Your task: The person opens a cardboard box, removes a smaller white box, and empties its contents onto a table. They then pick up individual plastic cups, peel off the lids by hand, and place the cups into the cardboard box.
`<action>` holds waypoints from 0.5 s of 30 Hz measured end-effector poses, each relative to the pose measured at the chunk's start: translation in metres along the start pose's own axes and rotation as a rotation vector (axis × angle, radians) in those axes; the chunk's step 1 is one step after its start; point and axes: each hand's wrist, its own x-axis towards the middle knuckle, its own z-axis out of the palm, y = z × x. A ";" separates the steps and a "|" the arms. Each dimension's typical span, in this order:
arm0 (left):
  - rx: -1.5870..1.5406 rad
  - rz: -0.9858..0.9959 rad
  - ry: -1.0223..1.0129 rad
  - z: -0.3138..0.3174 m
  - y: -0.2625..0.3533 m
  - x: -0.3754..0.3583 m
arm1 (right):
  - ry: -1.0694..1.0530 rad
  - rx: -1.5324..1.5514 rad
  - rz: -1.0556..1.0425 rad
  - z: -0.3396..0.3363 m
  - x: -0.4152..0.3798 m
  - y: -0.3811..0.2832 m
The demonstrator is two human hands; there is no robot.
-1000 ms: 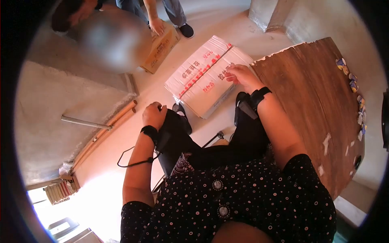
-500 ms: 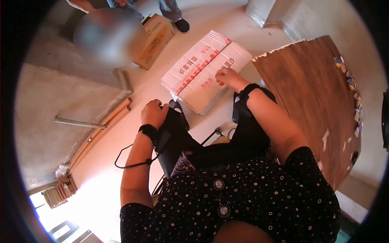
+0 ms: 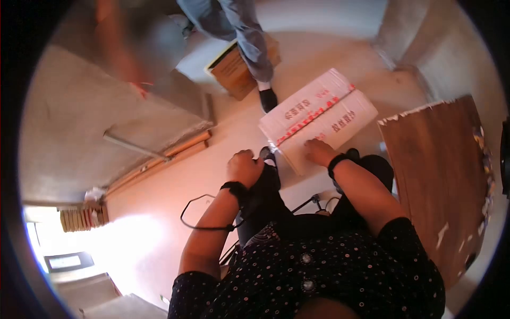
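A white carton (image 3: 319,114) with red and dark printing and red-marked tape along its seam lies on the floor before my knees. My right hand (image 3: 320,153) is at the carton's near side, its fingers loosely curled and overlapping the printed face in this view. My left hand (image 3: 244,169) rests at my left knee in a loose fist, left of the carton. Black bands circle both wrists, and a black cable (image 3: 194,226) loops from the left one.
Another person's leg (image 3: 252,48) stands just beyond the carton, before a brown box (image 3: 231,72). A worn wooden board (image 3: 435,181) is at my right. Orange pipes (image 3: 159,162) run along the wall base at left. Bright light enters at lower left.
My view has turned, shifting the scene right and down. The other person has stepped nearer, a foot now close to the carton. My right hand sits lower, towards the carton's near edge.
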 end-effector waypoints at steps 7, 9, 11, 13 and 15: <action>-0.013 -0.045 0.000 -0.001 0.018 -0.001 | 0.016 -0.105 -0.212 0.021 0.008 0.031; -0.017 -0.039 -0.003 0.000 0.023 -0.004 | 0.006 -0.113 -0.123 0.017 0.003 0.025; -0.025 -0.036 0.005 -0.001 0.025 -0.007 | -0.023 -0.129 -0.128 0.007 -0.003 0.017; -0.012 0.000 0.035 0.002 0.027 -0.008 | -0.047 -0.145 -0.108 0.006 -0.010 0.023; -0.011 -0.017 0.012 0.001 0.025 -0.007 | -0.083 -0.148 -0.056 0.013 -0.006 0.035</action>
